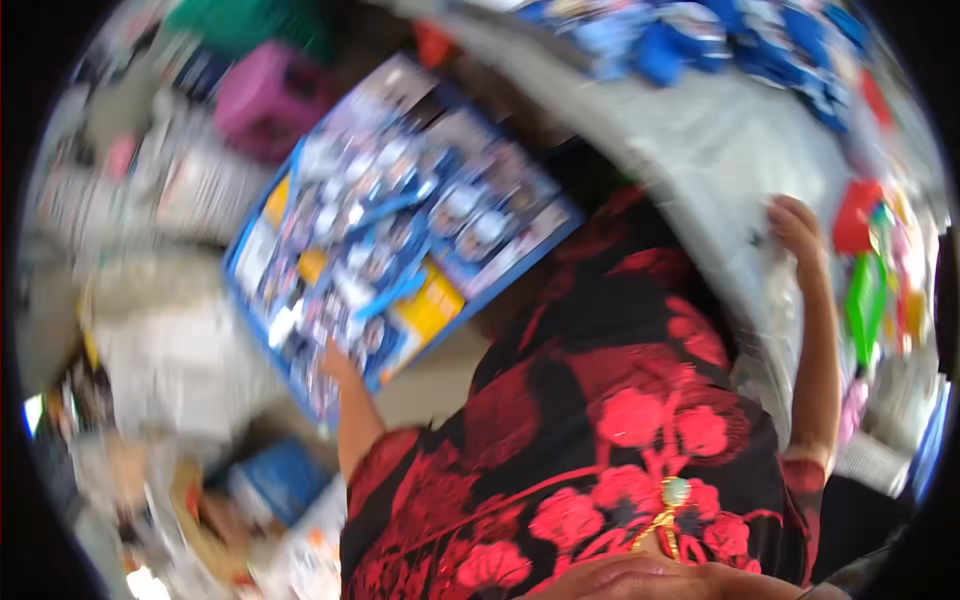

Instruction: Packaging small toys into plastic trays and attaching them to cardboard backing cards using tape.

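The picture is blurred and tilted. My left hand (pixel 335 362) grips the lower edge of a large blue display card (pixel 400 230) covered with several small packets and a yellow patch; the card hangs tilted over the floor. My right hand (pixel 795 225) rests on a white table top (pixel 720 150), fingers spread near clear plastic wrapping, holding nothing that I can make out. My red and black flowered garment (pixel 600 420) fills the lower middle of the view.
A pink stool (pixel 270 95) stands beyond the card. Blue packets (pixel 700 40) lie along the table's far side, with red and green toys (pixel 865 270) at its right. White bags (pixel 170 360) and a blue box (pixel 275 480) crowd the floor at left.
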A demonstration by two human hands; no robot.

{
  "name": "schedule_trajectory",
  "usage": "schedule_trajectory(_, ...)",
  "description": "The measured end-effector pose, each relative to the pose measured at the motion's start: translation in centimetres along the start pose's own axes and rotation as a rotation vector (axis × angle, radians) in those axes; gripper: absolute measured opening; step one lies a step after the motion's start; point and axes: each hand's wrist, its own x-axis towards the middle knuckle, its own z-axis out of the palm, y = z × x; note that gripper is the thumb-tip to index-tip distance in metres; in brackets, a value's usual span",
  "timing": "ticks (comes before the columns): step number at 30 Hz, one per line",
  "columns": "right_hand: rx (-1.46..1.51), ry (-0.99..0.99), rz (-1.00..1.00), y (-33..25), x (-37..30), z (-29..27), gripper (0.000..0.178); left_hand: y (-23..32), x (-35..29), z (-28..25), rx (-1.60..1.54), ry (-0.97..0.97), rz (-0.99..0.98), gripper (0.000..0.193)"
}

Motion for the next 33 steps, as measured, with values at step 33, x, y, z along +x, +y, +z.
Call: schedule_trajectory(33,-0.428,0.354,-0.716,0.5,4.5,-7.3,0.017,10.9,-51.3,45.2,0.364,-1.478,1.787,0.042)
